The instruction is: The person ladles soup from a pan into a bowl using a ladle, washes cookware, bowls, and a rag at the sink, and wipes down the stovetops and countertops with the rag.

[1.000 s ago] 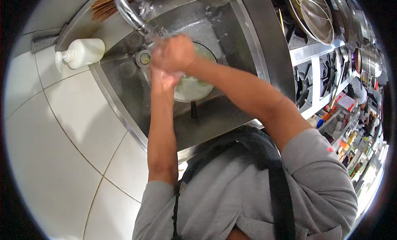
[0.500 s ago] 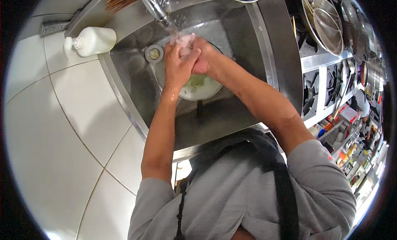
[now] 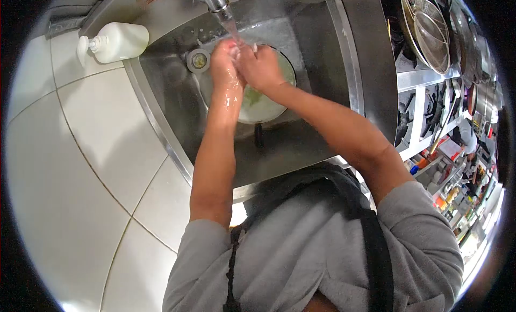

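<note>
Beneath the running tap (image 3: pixel 220 8), my left hand (image 3: pixel 222 64) and my right hand (image 3: pixel 260 67) press together over the sink. My left hand is wet and its fingers look closed, partly hidden and smeared by motion. Across its inner side lie the curled fingers of my right hand. A small pale pinkish-white patch (image 3: pixel 235 51) shows between them; whether it is lather or a held thing I cannot make out. Below the hands, a round pan (image 3: pixel 271 110) with a dark handle sits in the sink, containing cloudy liquid and something greenish.
The metal sink (image 3: pixel 215 169) has a drain fitting (image 3: pixel 198 60) at its left. A white pump bottle (image 3: pixel 122 42) stands on the tiled ledge (image 3: pixel 107 118). Strainers (image 3: pixel 430 35) hang at the right, near a metal rack. A bowl rim shows at the top edge.
My hands have shifted against each other, with the right now over the left. Less of the pinkish-white stuff shows between them. The camera view has moved slightly.
</note>
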The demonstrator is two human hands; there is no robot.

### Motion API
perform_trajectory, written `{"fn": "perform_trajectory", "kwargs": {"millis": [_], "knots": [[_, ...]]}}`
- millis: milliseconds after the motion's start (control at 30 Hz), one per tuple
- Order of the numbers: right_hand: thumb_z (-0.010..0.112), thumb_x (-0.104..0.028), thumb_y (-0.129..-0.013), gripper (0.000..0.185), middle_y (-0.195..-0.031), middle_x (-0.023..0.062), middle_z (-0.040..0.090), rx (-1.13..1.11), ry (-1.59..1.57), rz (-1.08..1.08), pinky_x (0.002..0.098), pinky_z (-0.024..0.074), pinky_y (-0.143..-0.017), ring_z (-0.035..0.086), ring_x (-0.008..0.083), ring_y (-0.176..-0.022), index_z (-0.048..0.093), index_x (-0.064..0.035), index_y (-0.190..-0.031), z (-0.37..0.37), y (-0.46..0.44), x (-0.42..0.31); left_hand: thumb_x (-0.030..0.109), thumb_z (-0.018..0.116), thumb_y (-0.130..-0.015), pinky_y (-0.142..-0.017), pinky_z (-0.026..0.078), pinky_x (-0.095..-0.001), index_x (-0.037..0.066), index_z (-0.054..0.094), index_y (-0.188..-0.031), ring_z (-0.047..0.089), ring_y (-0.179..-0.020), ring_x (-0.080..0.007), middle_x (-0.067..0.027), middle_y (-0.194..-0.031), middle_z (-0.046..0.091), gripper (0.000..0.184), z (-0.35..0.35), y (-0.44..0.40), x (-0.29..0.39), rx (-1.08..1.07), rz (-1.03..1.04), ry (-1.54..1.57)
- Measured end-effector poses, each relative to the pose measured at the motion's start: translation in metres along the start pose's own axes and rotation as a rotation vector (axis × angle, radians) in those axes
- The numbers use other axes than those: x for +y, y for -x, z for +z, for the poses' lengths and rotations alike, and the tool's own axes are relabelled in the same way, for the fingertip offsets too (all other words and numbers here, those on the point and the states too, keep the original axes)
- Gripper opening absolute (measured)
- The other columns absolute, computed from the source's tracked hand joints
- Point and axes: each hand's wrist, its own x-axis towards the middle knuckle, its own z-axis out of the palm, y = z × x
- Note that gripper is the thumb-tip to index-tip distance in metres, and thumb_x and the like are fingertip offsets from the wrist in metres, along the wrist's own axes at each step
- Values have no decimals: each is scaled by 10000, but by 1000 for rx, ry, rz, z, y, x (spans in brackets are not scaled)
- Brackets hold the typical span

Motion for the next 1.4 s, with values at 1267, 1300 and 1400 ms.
{"fn": "perform_trajectory", "kwargs": {"millis": [1267, 1300, 1400], "knots": [[590, -533, -938, 604, -1174, 293, 669, -134, 613, -275, 495, 518, -950, 636, 465, -1108, 619, -64, -1318, -99, -24, 29, 101, 528, -975, -994, 531, -391, -1, 538, -1383, 637, -1180, -248, -143, -1314, 640, 421, -81, 48, -71, -195, -180, 189], [591, -538, -933, 616, -1185, 299, 663, -212, 535, -223, 495, 514, -954, 627, 468, -1127, 618, -64, -1325, -90, -11, 28, 97, 532, -972, -1000, 527, -389, -6, 539, -1378, 636, -1181, -248, -145, -1312, 639, 418, -75, 54, -71, -183, -195, 181], [607, -527, -898, 609, -1206, 304, 652, -243, 226, 47, 499, 515, -945, 630, 473, -1113, 638, -62, -1291, -66, 9, 36, 82, 519, -968, -1008, 518, -377, -19, 542, -1368, 638, -1174, -240, -145, -1303, 640, 413, -55, 68, -64, -207, -234, 131]]}}
